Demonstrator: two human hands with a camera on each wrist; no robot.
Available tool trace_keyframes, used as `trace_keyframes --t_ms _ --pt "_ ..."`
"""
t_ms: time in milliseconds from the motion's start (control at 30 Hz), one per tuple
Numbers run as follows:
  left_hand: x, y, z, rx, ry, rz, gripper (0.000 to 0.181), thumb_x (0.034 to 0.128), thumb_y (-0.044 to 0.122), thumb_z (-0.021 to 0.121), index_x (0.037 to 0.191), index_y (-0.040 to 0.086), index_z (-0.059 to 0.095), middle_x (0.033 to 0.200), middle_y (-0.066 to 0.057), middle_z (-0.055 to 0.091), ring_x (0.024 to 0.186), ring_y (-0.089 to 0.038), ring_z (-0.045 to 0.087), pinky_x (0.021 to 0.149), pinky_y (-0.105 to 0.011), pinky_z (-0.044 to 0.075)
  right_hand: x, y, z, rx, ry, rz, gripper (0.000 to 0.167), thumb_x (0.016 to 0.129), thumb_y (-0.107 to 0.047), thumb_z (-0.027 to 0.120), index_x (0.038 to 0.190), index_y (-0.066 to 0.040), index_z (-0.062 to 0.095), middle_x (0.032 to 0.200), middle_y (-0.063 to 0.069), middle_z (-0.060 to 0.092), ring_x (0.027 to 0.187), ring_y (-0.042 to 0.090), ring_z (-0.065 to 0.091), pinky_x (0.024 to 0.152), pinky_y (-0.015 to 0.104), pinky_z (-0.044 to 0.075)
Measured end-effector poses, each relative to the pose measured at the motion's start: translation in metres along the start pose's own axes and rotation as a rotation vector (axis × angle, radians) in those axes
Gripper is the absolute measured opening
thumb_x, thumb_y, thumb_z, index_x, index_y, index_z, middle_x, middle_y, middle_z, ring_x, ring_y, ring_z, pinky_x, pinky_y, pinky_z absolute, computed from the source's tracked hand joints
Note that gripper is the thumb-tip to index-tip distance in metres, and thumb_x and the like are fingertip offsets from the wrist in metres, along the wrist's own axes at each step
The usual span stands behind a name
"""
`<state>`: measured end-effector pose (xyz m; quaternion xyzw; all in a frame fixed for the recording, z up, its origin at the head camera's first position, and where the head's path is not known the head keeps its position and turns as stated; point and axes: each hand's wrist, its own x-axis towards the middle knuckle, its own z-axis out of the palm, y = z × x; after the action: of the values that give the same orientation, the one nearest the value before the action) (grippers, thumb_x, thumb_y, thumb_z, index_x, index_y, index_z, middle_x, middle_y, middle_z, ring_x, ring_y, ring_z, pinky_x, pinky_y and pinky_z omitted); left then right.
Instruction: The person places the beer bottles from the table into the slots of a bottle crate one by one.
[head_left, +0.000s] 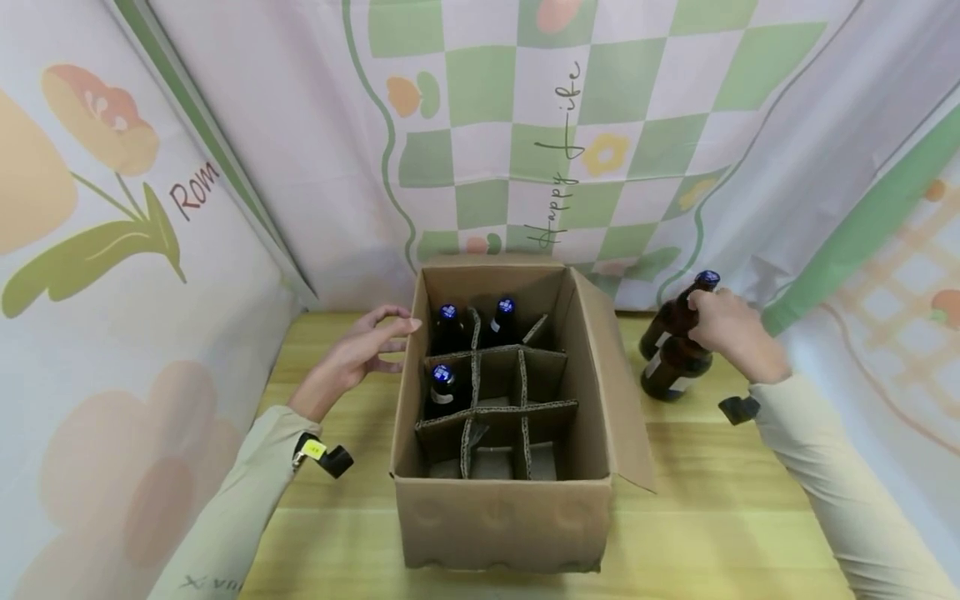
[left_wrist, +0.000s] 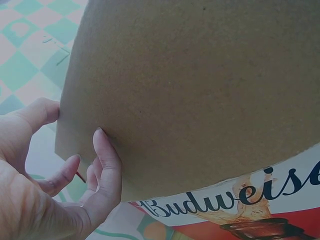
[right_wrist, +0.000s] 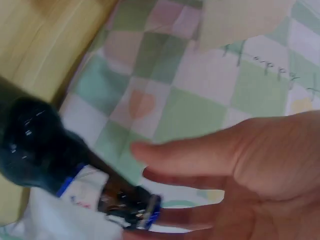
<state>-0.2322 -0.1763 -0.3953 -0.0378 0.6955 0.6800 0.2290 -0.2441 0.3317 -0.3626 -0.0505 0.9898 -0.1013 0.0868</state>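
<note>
To the right of the cardboard box (head_left: pixel 498 525), on the wood-look table (head_left: pixel 720 500), a near bottle (head_left: pixel 677 367) and a far bottle (head_left: pixel 656 329), both brown, apparently upright and close together; hard to say whether touching. At the necks, the right hand (head_left: pixel 731 333), thumb straight and standing off, fingers extended behind a blue cap (right_wrist: pixel 152 214), with no firm hold visible from the right wrist; near bottle's top hidden by the hand in the head view. At the box's left wall, the left hand (head_left: pixel 367 346), loosely bent, fingertips touching cardboard, nothing gripped. By the look, glass: rigid, breakable, probably smooth enough to slip and fairly heavy if full. Best taken by the narrow neck just below the cap, thumb opposing fingers, or round the wider body for a surer lift. Avoid clinking one against the other. Inside the box, three capped bottles (head_left: pixel 444 387) in the far-left, far-middle and middle-left cells, between thin dividers (head_left: pixel 551 414) likely to bend and snag a base.
</note>
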Motion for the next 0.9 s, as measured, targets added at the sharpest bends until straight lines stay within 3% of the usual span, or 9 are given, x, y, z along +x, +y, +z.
trace_keyframes --t_ms 133,333,467,633,767,833,900 --pt "0.002 0.001 0.001 -0.005 -0.002 0.001 0.04 0.0995 0.028 0.07 0.131 0.016 0.048 0.15 -0.015 0.047 0.13 -0.036 0.05 0.08 -0.034 0.061 0.007 0.015 0.009 -0.022 0.047 -0.026 0.01 0.081 0.012 0.054 0.09 0.009 0.056 0.081 0.029 0.06 0.073 0.039 0.057 0.06 0.048 0.051" --pt "0.001 -0.001 0.0 -0.015 -0.003 -0.009 0.037 0.0996 0.027 0.069 0.129 0.017 0.049 0.152 -0.015 0.046 0.134 -0.037 0.049 0.079 -0.033 0.061 0.017 0.026 0.012 0.005 0.063 -0.111 0.019 0.083 0.005 0.074 0.097 0.012 0.064 0.096 0.033 0.066 0.086 0.045 0.064 0.075 0.058 0.057" --pt "0.0 0.0 0.0 -0.012 -0.001 -0.008 0.038 0.0993 0.028 0.07 0.129 0.018 0.049 0.152 -0.014 0.045 0.133 -0.037 0.048 0.075 -0.031 0.061 0.021 0.022 0.014 0.037 0.109 -0.115 0.024 0.089 -0.006 0.078 0.102 0.011 0.068 0.104 0.034 0.068 0.087 0.045 0.065 0.074 0.058 0.055" --pt "0.001 0.0 -0.001 -0.012 0.004 -0.007 0.037 0.0995 0.028 0.069 0.128 0.018 0.049 0.15 -0.013 0.045 0.13 -0.035 0.05 0.074 -0.03 0.06 0.026 0.008 0.032 0.135 0.33 -0.062 0.038 0.092 -0.014 0.079 0.115 0.014 0.064 0.104 0.038 0.067 0.076 0.046 0.065 0.063 0.056 0.052" --pt "0.003 0.0 -0.001 -0.015 0.004 -0.009 0.035 0.0994 0.028 0.069 0.127 0.019 0.049 0.15 -0.013 0.046 0.132 -0.036 0.049 0.076 -0.032 0.06 0.033 0.0 0.051 0.255 0.497 -0.008 0.04 0.095 -0.016 0.075 0.118 0.013 0.059 0.097 0.038 0.067 0.067 0.046 0.065 0.059 0.055 0.052" --pt "0.003 0.0 -0.001 -0.017 0.001 -0.014 0.035 0.0997 0.028 0.069 0.127 0.019 0.049 0.151 -0.014 0.046 0.134 -0.037 0.048 0.078 -0.033 0.06 0.039 0.0 0.064 0.344 0.57 0.023 0.038 0.096 -0.018 0.075 0.118 0.009 0.059 0.096 0.035 0.069 0.066 0.038 0.065 0.062 0.047 0.052" --pt "0.002 -0.001 -0.002 -0.016 -0.002 -0.016 0.035 0.1 0.028 0.069 0.127 0.018 0.049 0.152 -0.014 0.045 0.135 -0.037 0.047 0.08 -0.033 0.06 0.048 0.001 0.081 0.469 0.655 0.054 0.039 0.095 -0.018 0.077 0.118 0.008 0.059 0.1 0.031 0.071 0.069 0.021 0.066 0.066 0.032 0.053"
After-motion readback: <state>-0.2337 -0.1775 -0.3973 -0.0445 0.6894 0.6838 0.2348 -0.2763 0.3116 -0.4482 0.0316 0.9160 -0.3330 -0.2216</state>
